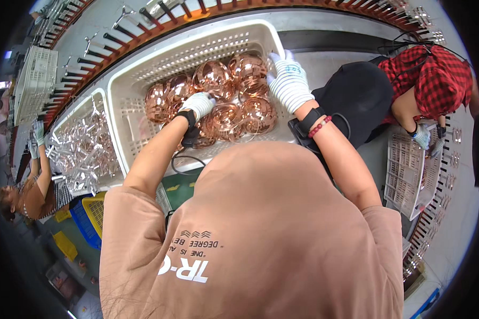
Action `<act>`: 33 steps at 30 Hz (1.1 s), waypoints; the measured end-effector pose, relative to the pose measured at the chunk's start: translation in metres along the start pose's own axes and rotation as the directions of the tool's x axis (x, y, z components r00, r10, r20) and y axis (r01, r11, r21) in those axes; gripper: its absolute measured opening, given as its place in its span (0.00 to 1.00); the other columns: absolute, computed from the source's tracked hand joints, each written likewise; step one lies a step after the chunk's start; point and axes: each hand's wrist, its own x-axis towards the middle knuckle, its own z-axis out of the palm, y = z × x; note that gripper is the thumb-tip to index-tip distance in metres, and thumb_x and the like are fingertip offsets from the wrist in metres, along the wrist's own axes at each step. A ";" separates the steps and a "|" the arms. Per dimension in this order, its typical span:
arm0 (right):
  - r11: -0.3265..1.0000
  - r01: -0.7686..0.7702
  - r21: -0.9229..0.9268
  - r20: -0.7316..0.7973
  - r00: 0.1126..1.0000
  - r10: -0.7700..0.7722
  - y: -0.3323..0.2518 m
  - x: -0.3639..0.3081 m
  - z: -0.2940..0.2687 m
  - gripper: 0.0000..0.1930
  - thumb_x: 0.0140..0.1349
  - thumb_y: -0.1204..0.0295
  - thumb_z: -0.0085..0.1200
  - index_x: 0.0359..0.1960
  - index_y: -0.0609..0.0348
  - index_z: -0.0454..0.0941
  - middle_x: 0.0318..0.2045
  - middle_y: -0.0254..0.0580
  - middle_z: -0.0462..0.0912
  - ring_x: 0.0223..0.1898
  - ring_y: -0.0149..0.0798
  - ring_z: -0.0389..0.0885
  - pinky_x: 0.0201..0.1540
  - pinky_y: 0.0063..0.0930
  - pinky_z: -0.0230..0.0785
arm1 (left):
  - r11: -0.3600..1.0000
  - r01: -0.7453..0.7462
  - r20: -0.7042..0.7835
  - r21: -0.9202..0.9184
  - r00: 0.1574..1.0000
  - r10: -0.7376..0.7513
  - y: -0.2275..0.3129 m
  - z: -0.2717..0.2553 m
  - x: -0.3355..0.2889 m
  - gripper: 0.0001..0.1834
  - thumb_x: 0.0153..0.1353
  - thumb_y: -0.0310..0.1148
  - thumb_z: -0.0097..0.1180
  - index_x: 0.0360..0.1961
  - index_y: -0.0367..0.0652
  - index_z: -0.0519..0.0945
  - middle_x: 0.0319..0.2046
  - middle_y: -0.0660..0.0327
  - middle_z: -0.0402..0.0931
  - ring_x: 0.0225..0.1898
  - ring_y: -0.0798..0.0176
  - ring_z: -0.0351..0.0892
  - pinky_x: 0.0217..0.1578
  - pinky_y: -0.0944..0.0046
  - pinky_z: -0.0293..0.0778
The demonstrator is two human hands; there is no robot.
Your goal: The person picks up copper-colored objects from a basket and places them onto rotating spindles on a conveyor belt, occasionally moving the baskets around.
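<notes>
A white perforated plastic crate lies in front of me, holding several shiny, rounded copper-coloured metal pieces that look like bowls. My left hand, in a white striped knit glove, reaches in among them. Its fingers are curled down by the middle pieces, and whatever they hold is hidden. At the crate's right end my right hand, gloved alike, grips the rim, with two fingertips showing above it. Both my wrists wear black bands, and a red bead bracelet circles the right one.
Left of the crate stands a white bin full of silvery metal parts. A rack of dark pegs curves behind. To the right, a person in a checked red top works over another white crate. Another person works far left, near yellow and blue crates.
</notes>
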 end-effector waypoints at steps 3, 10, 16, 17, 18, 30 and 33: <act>0.995 0.009 -0.096 -0.022 1.000 -0.011 -0.006 0.002 -0.007 0.27 0.55 0.68 0.59 0.59 0.56 0.74 0.56 0.61 0.72 0.54 0.59 0.76 0.56 0.50 0.72 | 0.998 -0.035 -0.005 -0.058 0.999 0.035 -0.009 -0.011 -0.009 0.28 0.68 0.50 0.42 0.58 0.42 0.78 0.55 0.42 0.77 0.58 0.41 0.76 0.61 0.49 0.70; 0.713 -0.190 0.675 0.049 0.976 0.213 0.011 0.079 -0.078 0.37 0.63 0.59 0.59 0.70 0.61 0.62 0.63 0.59 0.71 0.65 0.54 0.70 0.65 0.38 0.64 | 0.865 -0.096 -0.100 -0.492 0.994 0.054 -0.026 -0.112 -0.075 0.21 0.71 0.40 0.50 0.59 0.40 0.78 0.44 0.59 0.83 0.45 0.66 0.82 0.46 0.66 0.77; -0.086 -0.329 0.941 0.331 0.830 0.449 0.079 0.184 -0.141 0.48 0.62 0.45 0.61 0.75 0.56 0.50 0.74 0.59 0.50 0.72 0.59 0.55 0.67 0.57 0.60 | 0.854 -0.109 -0.559 -0.509 0.796 -0.232 -0.083 -0.185 -0.184 0.20 0.71 0.37 0.51 0.58 0.36 0.77 0.52 0.51 0.81 0.52 0.54 0.79 0.56 0.57 0.72; -0.200 -0.361 0.911 0.412 0.780 0.471 0.083 0.203 -0.155 0.48 0.62 0.44 0.60 0.75 0.54 0.50 0.75 0.59 0.46 0.75 0.60 0.49 0.69 0.59 0.58 | 0.913 -0.023 -0.677 -0.407 0.679 -0.285 -0.106 -0.182 -0.198 0.21 0.71 0.36 0.50 0.60 0.35 0.76 0.54 0.50 0.79 0.55 0.54 0.78 0.58 0.57 0.71; -0.306 -0.441 0.844 0.533 0.752 0.387 0.102 0.225 -0.160 0.47 0.63 0.43 0.58 0.75 0.52 0.50 0.77 0.62 0.38 0.77 0.61 0.40 0.71 0.60 0.54 | 0.920 -0.027 -0.753 -0.392 0.584 -0.304 -0.118 -0.173 -0.204 0.22 0.70 0.33 0.50 0.62 0.35 0.74 0.57 0.49 0.77 0.58 0.53 0.75 0.60 0.57 0.70; 0.979 -0.105 0.176 -0.359 0.919 0.163 0.007 0.280 -0.152 0.15 0.60 0.69 0.53 0.47 0.56 0.83 0.42 0.57 0.85 0.44 0.57 0.84 0.49 0.42 0.76 | 0.952 0.306 -0.790 0.021 0.589 -0.172 -0.088 -0.115 -0.217 0.45 0.49 0.18 0.59 0.72 0.44 0.61 0.74 0.47 0.53 0.75 0.41 0.50 0.75 0.47 0.48; 0.895 0.352 0.274 -0.687 0.723 -0.074 0.040 0.274 -0.187 0.15 0.62 0.77 0.47 0.48 0.60 0.81 0.40 0.53 0.85 0.40 0.49 0.85 0.46 0.37 0.76 | 0.950 0.284 -0.765 0.127 0.637 -0.088 -0.094 -0.122 -0.215 0.45 0.49 0.18 0.60 0.72 0.44 0.62 0.75 0.48 0.51 0.75 0.41 0.49 0.75 0.47 0.47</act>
